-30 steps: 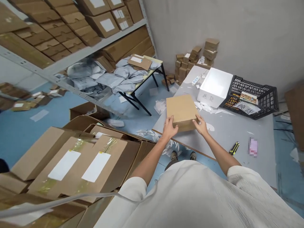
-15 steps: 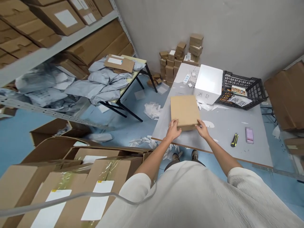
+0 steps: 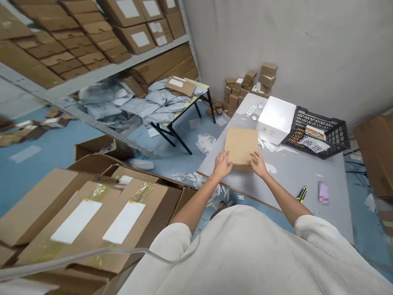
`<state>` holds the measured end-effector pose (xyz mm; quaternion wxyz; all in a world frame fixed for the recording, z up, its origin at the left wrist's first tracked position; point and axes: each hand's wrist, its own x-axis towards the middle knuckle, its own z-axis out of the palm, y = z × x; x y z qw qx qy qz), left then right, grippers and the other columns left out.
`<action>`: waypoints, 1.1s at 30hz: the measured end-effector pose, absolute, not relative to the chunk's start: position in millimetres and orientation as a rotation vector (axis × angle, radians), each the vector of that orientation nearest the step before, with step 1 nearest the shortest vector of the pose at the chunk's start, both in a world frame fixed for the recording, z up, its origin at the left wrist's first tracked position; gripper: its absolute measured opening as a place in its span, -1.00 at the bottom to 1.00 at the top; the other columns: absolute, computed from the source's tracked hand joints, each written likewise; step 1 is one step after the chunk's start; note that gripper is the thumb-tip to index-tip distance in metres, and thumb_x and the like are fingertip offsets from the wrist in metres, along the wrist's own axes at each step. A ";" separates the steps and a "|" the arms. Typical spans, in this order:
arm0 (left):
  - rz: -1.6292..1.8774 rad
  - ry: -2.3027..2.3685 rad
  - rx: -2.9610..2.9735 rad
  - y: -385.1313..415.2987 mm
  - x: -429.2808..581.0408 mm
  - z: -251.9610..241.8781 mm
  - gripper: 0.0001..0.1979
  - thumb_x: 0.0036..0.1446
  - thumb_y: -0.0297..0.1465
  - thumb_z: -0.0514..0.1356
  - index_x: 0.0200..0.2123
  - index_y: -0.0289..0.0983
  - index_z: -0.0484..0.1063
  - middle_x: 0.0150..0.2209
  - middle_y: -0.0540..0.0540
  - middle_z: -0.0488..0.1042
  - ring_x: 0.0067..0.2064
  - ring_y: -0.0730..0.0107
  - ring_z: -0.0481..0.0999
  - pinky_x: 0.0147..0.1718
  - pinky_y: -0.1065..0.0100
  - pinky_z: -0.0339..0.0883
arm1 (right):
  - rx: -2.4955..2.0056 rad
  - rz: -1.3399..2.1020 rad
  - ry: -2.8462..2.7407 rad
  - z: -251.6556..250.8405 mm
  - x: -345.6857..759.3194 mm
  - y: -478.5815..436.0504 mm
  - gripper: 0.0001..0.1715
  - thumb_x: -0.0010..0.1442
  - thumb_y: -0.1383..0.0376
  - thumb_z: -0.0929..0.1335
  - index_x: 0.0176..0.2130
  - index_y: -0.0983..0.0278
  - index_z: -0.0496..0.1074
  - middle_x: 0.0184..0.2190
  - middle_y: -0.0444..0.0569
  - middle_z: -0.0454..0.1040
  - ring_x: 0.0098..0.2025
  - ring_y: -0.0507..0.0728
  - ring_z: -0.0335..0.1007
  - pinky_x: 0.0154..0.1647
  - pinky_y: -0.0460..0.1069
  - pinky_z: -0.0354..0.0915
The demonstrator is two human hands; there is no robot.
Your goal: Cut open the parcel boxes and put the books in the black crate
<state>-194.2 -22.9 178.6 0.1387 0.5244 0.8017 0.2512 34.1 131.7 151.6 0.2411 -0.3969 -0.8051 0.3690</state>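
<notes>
Your right hand (image 3: pixel 258 164) has slid inward from a corner of the cardboard box (image 3: pixel 242 143) on the table (image 3: pixel 288 172); with your left hand (image 3: pixel 222 166) it now pinches the near edge, probably steadying the box. The grip beneath that edge is hard to make out, and your right forearm (image 3: pixel 285 196) covers part of the cutter (image 3: pixel 303 193).

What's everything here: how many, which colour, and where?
Worktable: one, grey, centre right
Box: one, brown, worktable's left
Bin: one, white, worktable's far side
Crate: one, black, right of bin
Cutter: one, black-yellow, on worktable
Scraps: many, white, beside bin
Small boxes: many, brown, behind worktable
Folding table: one, yellowish, left of worktable
Parcels: many, grey, on folding table
Shelving: one, grey, upper left
Shelved boxes: many, brown, upper left
Cartons: several, brown, lower left
Left hand: one, box's left corner
Right hand: one, box's right corner
</notes>
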 end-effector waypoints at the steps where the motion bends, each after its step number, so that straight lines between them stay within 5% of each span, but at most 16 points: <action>1: 0.757 2.345 1.506 -27.7 -189.3 183.0 -0.29 0.37 -0.33 0.20 0.54 -0.33 0.30 0.59 -0.46 0.25 0.63 -0.23 0.22 0.59 -0.21 0.15 | -1.040 1.023 -2.221 154.7 30.7 132.1 -0.37 0.40 -0.08 0.38 0.26 0.17 0.62 0.47 0.27 0.41 0.58 0.47 0.25 0.65 0.47 0.11; 16: 1.018 2.849 1.029 -188.2 -150.3 246.2 -0.36 0.45 -0.33 0.18 0.54 -0.26 0.30 0.61 -0.39 0.24 0.63 -0.17 0.23 0.59 -0.26 0.17 | -0.120 1.367 -2.406 210.3 -76.8 27.8 -0.45 0.49 -0.08 0.37 0.24 0.15 0.62 0.32 0.23 0.57 0.42 0.39 0.47 0.52 0.38 0.35; 33: 1.055 3.322 0.520 -475.5 -137.2 315.4 -0.38 0.50 -0.30 0.15 0.56 -0.20 0.27 0.59 -0.36 0.28 0.66 -0.12 0.18 0.63 -0.26 0.08 | 0.545 1.629 -2.498 260.0 -172.0 -253.2 -0.26 0.48 -0.25 0.35 0.36 0.12 0.56 0.37 0.22 0.52 0.29 0.38 0.55 0.36 0.33 0.50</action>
